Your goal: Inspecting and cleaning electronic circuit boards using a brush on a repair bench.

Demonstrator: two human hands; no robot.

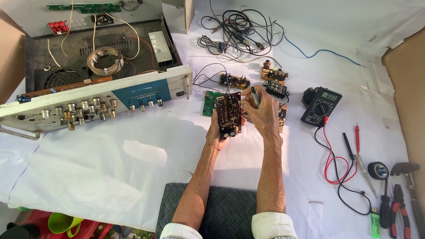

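The opened amplifier chassis (95, 62) lies at the far left, well apart from the hands. At the middle the left hand (215, 132) closes around a dark circuit board (229, 114), held upright above the white sheet (133, 155). The right hand (264, 113) pinches a slim grey tool (255, 96) against it — a slip could scratch tracks or bend parts. Loose small boards (274, 82) and trailing wires crowd just behind — easy to snag. The multimeter (322, 106) and pliers (399, 210) sit to the right.

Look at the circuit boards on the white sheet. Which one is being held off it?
The dark board with black capacitors, gripped upright by the left hand. The green board and the smaller ones lie flat.
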